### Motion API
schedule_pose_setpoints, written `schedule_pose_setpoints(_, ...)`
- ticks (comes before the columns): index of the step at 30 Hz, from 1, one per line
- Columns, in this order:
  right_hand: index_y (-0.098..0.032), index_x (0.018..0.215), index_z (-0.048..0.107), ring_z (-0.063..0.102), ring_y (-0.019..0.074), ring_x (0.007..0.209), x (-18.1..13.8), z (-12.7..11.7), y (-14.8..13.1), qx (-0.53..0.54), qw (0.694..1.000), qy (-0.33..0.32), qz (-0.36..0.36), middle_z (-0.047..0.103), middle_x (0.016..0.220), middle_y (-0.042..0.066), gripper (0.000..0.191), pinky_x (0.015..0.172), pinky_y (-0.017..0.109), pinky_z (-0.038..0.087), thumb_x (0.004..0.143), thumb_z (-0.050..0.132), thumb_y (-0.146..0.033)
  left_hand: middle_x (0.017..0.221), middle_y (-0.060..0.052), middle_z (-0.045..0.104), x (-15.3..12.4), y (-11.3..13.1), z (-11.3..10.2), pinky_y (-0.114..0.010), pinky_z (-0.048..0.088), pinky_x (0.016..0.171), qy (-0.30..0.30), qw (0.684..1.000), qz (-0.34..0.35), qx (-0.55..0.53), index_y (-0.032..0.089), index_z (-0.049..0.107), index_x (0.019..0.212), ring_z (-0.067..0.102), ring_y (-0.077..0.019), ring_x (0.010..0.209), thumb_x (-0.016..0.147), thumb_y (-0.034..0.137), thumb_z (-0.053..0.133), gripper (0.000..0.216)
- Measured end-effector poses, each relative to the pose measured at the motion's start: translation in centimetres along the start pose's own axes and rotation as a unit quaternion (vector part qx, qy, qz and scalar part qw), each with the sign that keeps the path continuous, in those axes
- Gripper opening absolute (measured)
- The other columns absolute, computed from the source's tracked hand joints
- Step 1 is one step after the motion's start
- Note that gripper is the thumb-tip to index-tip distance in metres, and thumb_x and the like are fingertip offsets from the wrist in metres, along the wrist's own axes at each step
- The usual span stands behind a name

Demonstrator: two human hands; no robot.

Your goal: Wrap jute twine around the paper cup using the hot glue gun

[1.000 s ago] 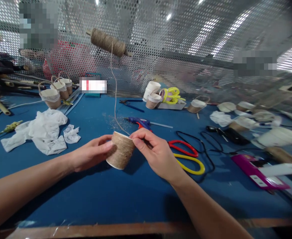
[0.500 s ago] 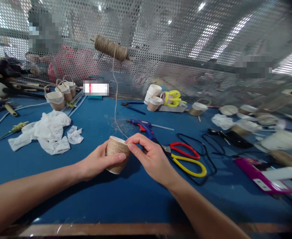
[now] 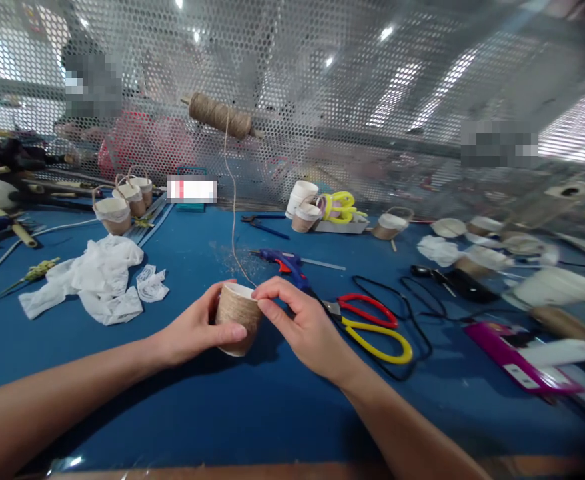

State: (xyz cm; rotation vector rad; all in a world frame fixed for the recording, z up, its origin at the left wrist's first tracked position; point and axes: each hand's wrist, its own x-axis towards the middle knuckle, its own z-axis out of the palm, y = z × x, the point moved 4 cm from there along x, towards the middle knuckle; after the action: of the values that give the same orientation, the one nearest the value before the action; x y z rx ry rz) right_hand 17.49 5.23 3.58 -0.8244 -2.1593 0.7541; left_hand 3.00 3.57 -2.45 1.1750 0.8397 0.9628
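Observation:
A white paper cup (image 3: 237,313), its side wrapped in brown twine, stands nearly upright above the blue table. My left hand (image 3: 205,327) is closed around its left side, with the thumb across the front. At the cup's right rim my right hand (image 3: 295,320) pinches the twine (image 3: 233,220) between thumb and fingertips. That strand runs down from a twine spool (image 3: 220,117) mounted on a rod at the mesh. Just beyond my hands lies a blue glue gun (image 3: 285,263) with a red trigger. Scissors (image 3: 372,327) with red and yellow handles rest right of my right hand.
White lace (image 3: 95,277) lies in a heap at the left, near small handled baskets (image 3: 113,215). Blue pliers (image 3: 265,225) and white cups (image 3: 302,197) are at the back. A black cable (image 3: 422,333) loops on the right beside a purple box (image 3: 520,360). Perforated mesh (image 3: 292,87) rises behind.
The camera view has tilted slightly, so the scene sits lower. The cup has turned a little in my left hand, while my right hand still pinches the twine at the rim.

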Motion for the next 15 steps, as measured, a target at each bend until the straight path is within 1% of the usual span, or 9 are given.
schedule_pose_setpoints(1, -0.020, 0.079, 0.053, 0.055, 0.0147, 0.078, 0.0, -0.1, 0.0, -0.007, 1.000, 0.006, -0.005, 0.057, 0.083, 0.003, 0.013, 0.074, 0.029, 0.045, 0.089, 0.044, -0.021, 0.118, -0.015, 0.050, 0.0, 0.4, -0.3, -0.043, 0.039, 0.091, 0.016, 0.999, 0.022, 0.028, 0.017, 0.029, 0.127, 0.051, -0.0275, 0.107, 0.061, 0.041, 0.074, 0.083)
schedule_pose_setpoints(2, -0.020, 0.079, 0.053, 0.055, 0.0148, 0.079, 0.0, -0.1, 0.1, -0.016, 1.000, 0.010, -0.011, 0.057, 0.083, 0.003, 0.013, 0.074, 0.029, 0.045, 0.089, 0.044, -0.020, 0.123, -0.015, 0.046, 0.0, 0.9, -0.7, -0.045, 0.035, 0.096, 0.035, 0.996, 0.052, 0.069, 0.019, 0.027, 0.129, 0.047, -0.0287, 0.113, 0.062, 0.039, 0.074, 0.084)
schedule_pose_setpoints(3, -0.019, 0.079, 0.052, 0.055, 0.0148, 0.079, 0.1, -0.1, 0.1, -0.026, 0.999, 0.013, -0.018, 0.057, 0.083, 0.003, 0.012, 0.074, 0.029, 0.045, 0.089, 0.044, -0.019, 0.127, -0.015, 0.043, 0.0, 1.6, -1.0, -0.047, 0.032, 0.099, 0.055, 0.987, 0.089, 0.121, 0.020, 0.029, 0.127, 0.042, -0.0291, 0.119, 0.064, 0.036, 0.073, 0.079)
schedule_pose_setpoints(5, -0.019, 0.079, 0.052, 0.054, 0.0149, 0.079, 0.1, 0.1, 0.2, -0.049, 0.998, 0.007, -0.034, 0.057, 0.082, 0.004, 0.012, 0.073, 0.029, 0.045, 0.088, 0.045, -0.018, 0.130, -0.014, 0.041, -0.2, 2.9, -1.2, -0.048, 0.025, 0.104, 0.087, 0.952, 0.166, 0.242, 0.020, 0.041, 0.118, 0.036, -0.0288, 0.125, 0.068, 0.032, 0.069, 0.059)
schedule_pose_setpoints(7, -0.019, 0.080, 0.052, 0.053, 0.0151, 0.078, 0.1, 0.4, 0.2, -0.067, 0.996, -0.004, -0.052, 0.057, 0.081, 0.004, 0.011, 0.072, 0.029, 0.045, 0.088, 0.045, -0.017, 0.130, -0.014, 0.041, -0.4, 3.7, -0.9, -0.048, 0.027, 0.103, 0.078, 0.914, 0.214, 0.336, 0.019, 0.051, 0.103, 0.036, -0.0281, 0.124, 0.070, 0.027, 0.067, 0.037)
schedule_pose_setpoints(9, -0.019, 0.081, 0.051, 0.052, 0.0152, 0.078, 0.0, 0.6, 0.2, -0.077, 0.995, -0.011, -0.067, 0.057, 0.081, 0.004, 0.010, 0.072, 0.030, 0.045, 0.088, 0.045, -0.016, 0.126, -0.015, 0.044, -0.6, 4.2, -0.4, -0.048, 0.030, 0.101, 0.058, 0.893, 0.241, 0.376, 0.017, 0.053, 0.095, 0.039, -0.0269, 0.121, 0.071, 0.023, 0.065, 0.027)
schedule_pose_setpoints(10, -0.019, 0.081, 0.051, 0.052, 0.0151, 0.078, 0.0, 0.6, 0.2, -0.080, 0.994, -0.012, -0.072, 0.057, 0.081, 0.004, 0.010, 0.072, 0.030, 0.045, 0.089, 0.045, -0.015, 0.125, -0.015, 0.046, -0.6, 4.3, -0.2, -0.047, 0.031, 0.101, 0.051, 0.888, 0.248, 0.385, 0.017, 0.054, 0.091, 0.040, -0.0265, 0.120, 0.072, 0.021, 0.064, 0.022)
schedule_pose_setpoints(12, -0.019, 0.082, 0.051, 0.052, 0.0150, 0.078, -0.1, 0.6, 0.1, -0.086, 0.993, -0.011, -0.082, 0.056, 0.081, 0.004, 0.010, 0.072, 0.030, 0.045, 0.089, 0.045, -0.015, 0.120, -0.014, 0.050, -0.5, 4.5, 0.2, -0.046, 0.032, 0.100, 0.043, 0.885, 0.253, 0.389, 0.016, 0.054, 0.084, 0.041, -0.0257, 0.119, 0.072, 0.019, 0.062, 0.015)
schedule_pose_setpoints(15, -0.018, 0.082, 0.051, 0.051, 0.0154, 0.079, -0.2, 0.6, -0.1, -0.092, 0.992, -0.013, -0.085, 0.057, 0.082, 0.005, 0.010, 0.072, 0.031, 0.045, 0.089, 0.045, -0.015, 0.112, -0.014, 0.055, -0.1, 4.8, 0.4, -0.045, 0.035, 0.098, 0.044, 0.888, 0.247, 0.385, 0.016, 0.053, 0.075, 0.043, -0.0249, 0.116, 0.073, 0.018, 0.060, 0.007)
